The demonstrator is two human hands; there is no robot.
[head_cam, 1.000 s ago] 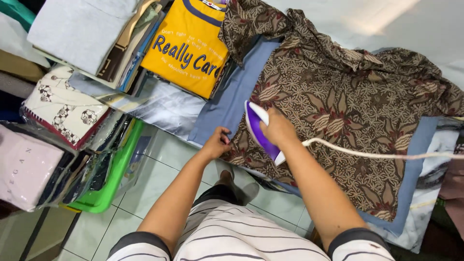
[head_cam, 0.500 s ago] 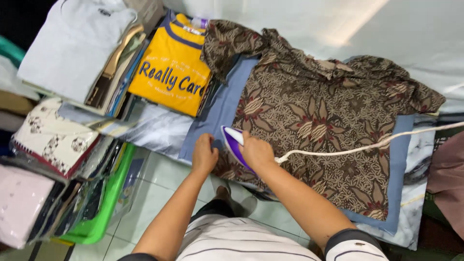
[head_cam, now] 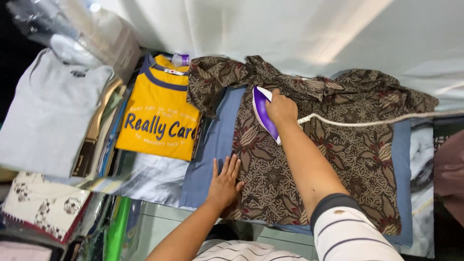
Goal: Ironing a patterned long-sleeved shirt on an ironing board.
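Blue padding (head_cam: 217, 145) covers the tabletop where the right hand (head_cam: 281, 109) grips a purple iron (head_cam: 263, 110) on a brown patterned shirt (head_cam: 338, 145), the left hand (head_cam: 224, 181) pressing flat and open on its hem, a yellow shirt (head_cam: 159, 118) beyond

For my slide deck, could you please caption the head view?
Right hand presses a purple iron on a brown patterned shirt while left hand flattens its edge.
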